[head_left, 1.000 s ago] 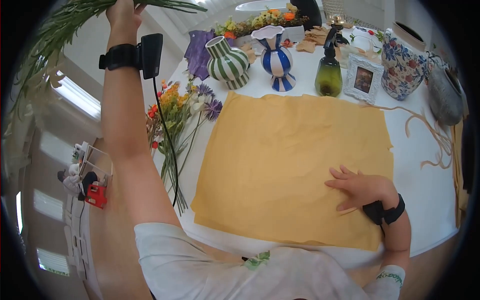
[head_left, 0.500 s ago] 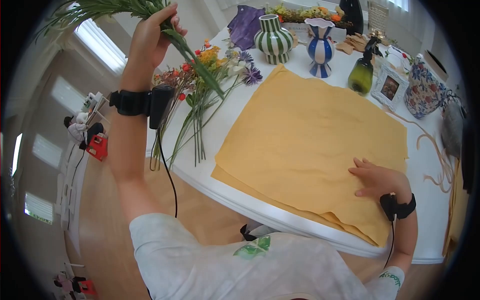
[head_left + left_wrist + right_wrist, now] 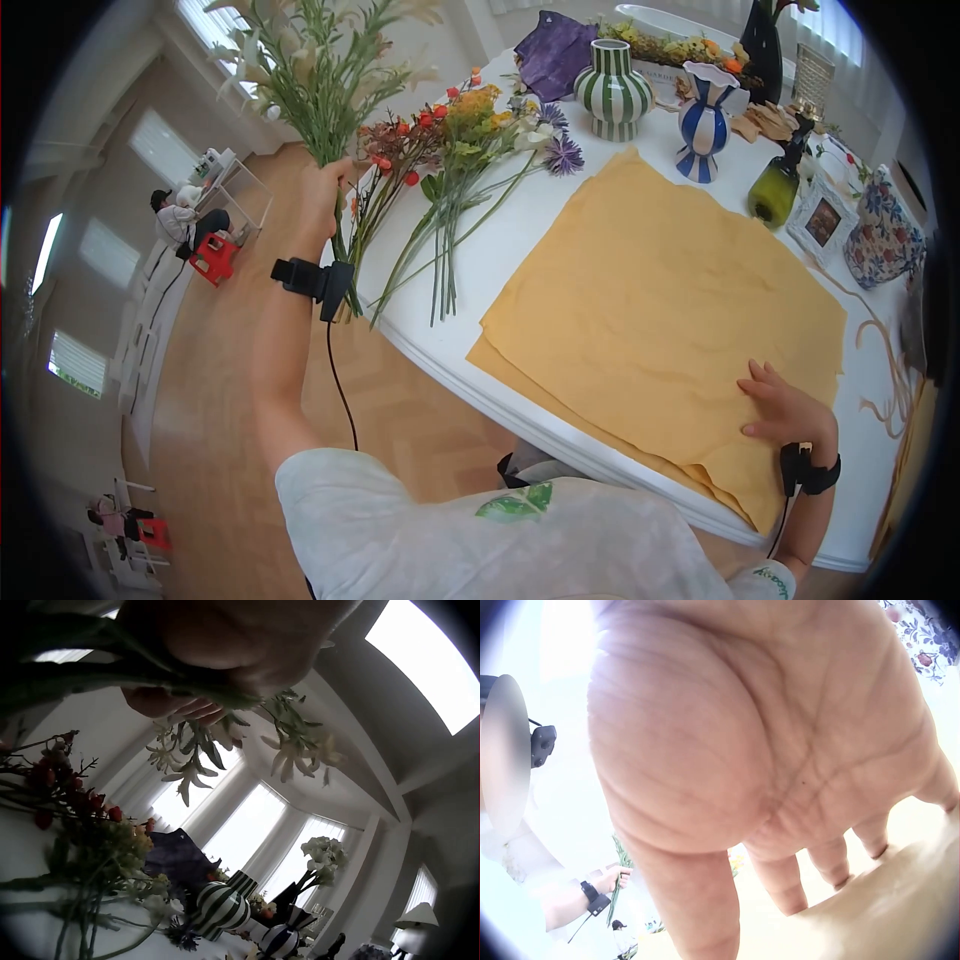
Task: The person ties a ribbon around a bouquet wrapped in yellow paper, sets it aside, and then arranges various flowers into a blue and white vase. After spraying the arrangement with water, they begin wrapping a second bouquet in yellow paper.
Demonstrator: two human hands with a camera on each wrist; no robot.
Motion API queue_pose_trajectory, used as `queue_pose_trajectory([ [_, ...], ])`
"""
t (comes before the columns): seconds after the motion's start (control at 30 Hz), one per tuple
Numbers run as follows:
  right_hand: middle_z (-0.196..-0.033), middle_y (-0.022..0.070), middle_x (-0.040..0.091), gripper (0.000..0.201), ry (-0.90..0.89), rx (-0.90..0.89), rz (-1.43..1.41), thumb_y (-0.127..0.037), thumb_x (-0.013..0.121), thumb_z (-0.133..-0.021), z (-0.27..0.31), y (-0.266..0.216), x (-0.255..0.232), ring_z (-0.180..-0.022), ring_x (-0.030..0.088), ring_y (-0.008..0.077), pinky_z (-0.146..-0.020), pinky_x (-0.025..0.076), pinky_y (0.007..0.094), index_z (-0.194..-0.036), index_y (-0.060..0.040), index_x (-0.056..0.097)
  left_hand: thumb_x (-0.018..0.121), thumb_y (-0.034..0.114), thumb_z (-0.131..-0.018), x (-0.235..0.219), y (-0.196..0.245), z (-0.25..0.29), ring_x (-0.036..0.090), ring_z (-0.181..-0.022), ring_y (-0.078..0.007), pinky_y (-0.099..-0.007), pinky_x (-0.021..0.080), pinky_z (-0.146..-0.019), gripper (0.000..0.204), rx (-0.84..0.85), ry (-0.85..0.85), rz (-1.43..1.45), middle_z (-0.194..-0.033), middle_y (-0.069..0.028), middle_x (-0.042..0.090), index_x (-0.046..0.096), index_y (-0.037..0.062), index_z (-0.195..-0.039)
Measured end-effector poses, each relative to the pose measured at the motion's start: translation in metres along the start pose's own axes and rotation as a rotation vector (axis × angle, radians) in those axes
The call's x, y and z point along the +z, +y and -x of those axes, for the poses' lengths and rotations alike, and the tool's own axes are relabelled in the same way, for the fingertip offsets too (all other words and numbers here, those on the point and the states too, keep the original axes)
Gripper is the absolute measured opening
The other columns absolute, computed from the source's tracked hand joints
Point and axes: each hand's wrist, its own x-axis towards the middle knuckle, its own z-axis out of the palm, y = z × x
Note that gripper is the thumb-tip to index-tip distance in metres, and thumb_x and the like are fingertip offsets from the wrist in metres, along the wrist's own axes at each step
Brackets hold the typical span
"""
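Note:
My left hand (image 3: 322,205) grips the green stems of a bunch of white lilies (image 3: 325,95), held upright at the table's left edge. In the left wrist view, pale lily blooms (image 3: 287,759) show beyond the curled fingers. Beside that hand, loose flowers (image 3: 465,135) lie on the table, with red berries, yellow blossoms and purple heads on long stems. My right hand (image 3: 795,412) rests with spread fingers on the tan wrapping paper (image 3: 650,320), near its right edge. The right wrist view shows the open palm, fingertips down on the paper.
Behind the paper stand a green-striped vase (image 3: 612,95), a blue-striped vase (image 3: 705,125), a green spray bottle (image 3: 778,190), a picture frame (image 3: 824,222) and a floral vase (image 3: 885,240). Raffia strands (image 3: 885,375) lie at the right. Purple wrapping (image 3: 555,55) sits at the back.
My left hand has come down and towards the table with the lilies, which have swung from sideways to upright. The right hand stays on the paper; the head view has turned left.

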Motion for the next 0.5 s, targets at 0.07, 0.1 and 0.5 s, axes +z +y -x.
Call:
queue_pose_trajectory([
  [0.07, -0.138, 0.0266, 0.019, 0.069, 0.03, -0.039, -0.009, -0.027, 0.07, -0.069, 0.0, 0.004, 0.002, -0.129, 0.012, 0.0419, -0.105, 0.019, 0.0417, -0.125, -0.0009, 0.039, 0.059, 0.013, -0.074, 0.001, -0.001, 0.014, 0.037, -0.041, -0.008, -0.0242, 0.025, -0.039, 0.019, -0.128, -0.04, 0.026, -0.05, 0.0019, 0.042, 0.048, 0.0096, -0.059],
  [0.1, -0.138, 0.0266, 0.019, 0.069, 0.031, -0.043, -0.008, -0.027, 0.07, -0.069, 0.0, 0.005, 0.003, -0.129, 0.012, 0.0419, -0.105, 0.019, 0.0417, -0.125, -0.0009, 0.039, 0.059, 0.012, -0.073, 0.004, 0.001, 0.018, 0.038, -0.042, -0.0082, -0.0246, 0.027, -0.041, 0.017, -0.141, -0.016, 0.0, -0.051, 0.0019, 0.042, 0.049, 0.0086, -0.061],
  [0.5, -0.141, 0.021, 0.018, 0.072, 0.066, 0.019, -0.115, -0.029, 0.071, -0.067, 0.001, 0.005, 0.008, -0.131, 0.009, 0.04, -0.102, 0.014, 0.0525, -0.127, -0.005, 0.04, 0.061, 0.018, -0.073, 0.013, -0.087, -0.043, 0.052, -0.066, -0.0135, -0.0293, 0.039, -0.062, 0.019, -0.015, 0.015, -0.284, -0.072, -0.009, 0.056, 0.059, 0.0022, -0.083],
])
